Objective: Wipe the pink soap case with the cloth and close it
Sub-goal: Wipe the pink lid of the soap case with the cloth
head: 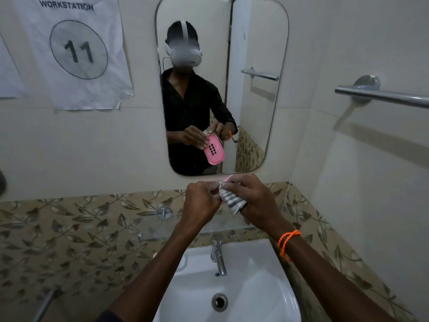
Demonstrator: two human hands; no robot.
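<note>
My left hand (201,201) and my right hand (251,201) are raised together above the sink, just below the mirror. Between them is the pink soap case (228,178), mostly hidden by my fingers; only a pink edge shows at the top. My left hand grips the case. A grey-and-white striped cloth (231,201) is held in my right hand, pressed against the case. The mirror reflection (213,151) shows the case open, with a pink slotted part hanging down.
A white sink (255,287) with a chrome tap (218,256) lies below my arms. A glass shelf (162,225) runs along the leaf-patterned tiles. A chrome towel bar (380,95) juts from the right wall. A paper sign (76,49) hangs at upper left.
</note>
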